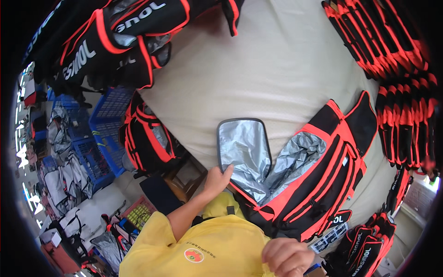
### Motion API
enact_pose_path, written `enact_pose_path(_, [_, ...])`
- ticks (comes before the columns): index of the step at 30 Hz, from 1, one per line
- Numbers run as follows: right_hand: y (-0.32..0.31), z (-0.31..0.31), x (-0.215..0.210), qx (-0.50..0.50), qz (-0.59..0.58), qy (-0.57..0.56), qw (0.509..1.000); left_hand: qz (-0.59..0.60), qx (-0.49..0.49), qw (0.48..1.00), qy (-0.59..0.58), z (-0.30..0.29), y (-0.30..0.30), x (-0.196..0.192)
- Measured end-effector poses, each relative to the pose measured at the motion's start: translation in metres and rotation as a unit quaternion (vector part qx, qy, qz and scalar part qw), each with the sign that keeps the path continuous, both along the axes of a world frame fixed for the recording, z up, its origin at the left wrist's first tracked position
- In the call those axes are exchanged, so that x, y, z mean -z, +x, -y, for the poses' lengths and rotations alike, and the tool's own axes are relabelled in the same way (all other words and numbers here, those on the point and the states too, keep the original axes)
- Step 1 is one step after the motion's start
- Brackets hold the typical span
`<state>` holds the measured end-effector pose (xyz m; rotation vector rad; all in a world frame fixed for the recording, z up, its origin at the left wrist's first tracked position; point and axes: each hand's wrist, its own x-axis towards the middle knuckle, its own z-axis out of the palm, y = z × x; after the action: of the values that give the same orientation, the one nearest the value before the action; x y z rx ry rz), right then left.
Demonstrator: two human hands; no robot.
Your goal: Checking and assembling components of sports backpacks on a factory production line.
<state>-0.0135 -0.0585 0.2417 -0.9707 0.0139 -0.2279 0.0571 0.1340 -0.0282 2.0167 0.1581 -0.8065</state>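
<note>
The black-and-orange bag (pixel 318 180) lies opened out on the cream bench (pixel 286 69), its silver-lined flap (pixel 243 150) spread flat to the left and the crumpled silver lining (pixel 295 159) showing in the gap beside it. By the look of things, the handling of this bag is in mid-course: finished-looking bags are stacked at the bench's far right (pixel 401 120) and more are piled at the far left (pixel 115 41) (whether those are done or waiting I cannot tell).

The left hand (pixel 217 177) reaches up from the lower edge, forearm bare below a yellow sleeve, fingers laid on the lower edge of the flap; its grip looks loose, pressing rather than clutching. The right hand (pixel 287 256) hangs low near the body, fingers curled shut; whether it holds anything I cannot tell.
</note>
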Motion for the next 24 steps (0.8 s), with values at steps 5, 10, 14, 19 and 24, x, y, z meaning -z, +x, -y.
enact_pose_path(5, [0.027,-0.014,-0.021,-0.260,-0.127,0.410,0.865,-0.037,0.004,0.998,0.054,-0.008,0.010,-0.002])
enact_pose_path(10, [0.050,-0.045,-0.042,-0.347,-0.070,0.558,0.750,0.014,-0.026,0.999,-0.023,-0.009,0.011,-0.003])
enact_pose_path(14, [0.044,-0.042,-0.036,-0.295,-0.028,0.511,0.807,-0.001,-0.017,1.000,-0.026,-0.002,0.009,-0.006])
enact_pose_path(19, [0.039,-0.020,-0.011,-0.188,0.095,0.441,0.873,0.025,0.028,0.999,-0.002,0.003,0.010,-0.014])
enact_pose_path(24, [-0.024,0.005,0.021,-0.169,0.067,0.417,0.890,0.132,0.069,0.989,-0.010,0.011,0.021,-0.027])
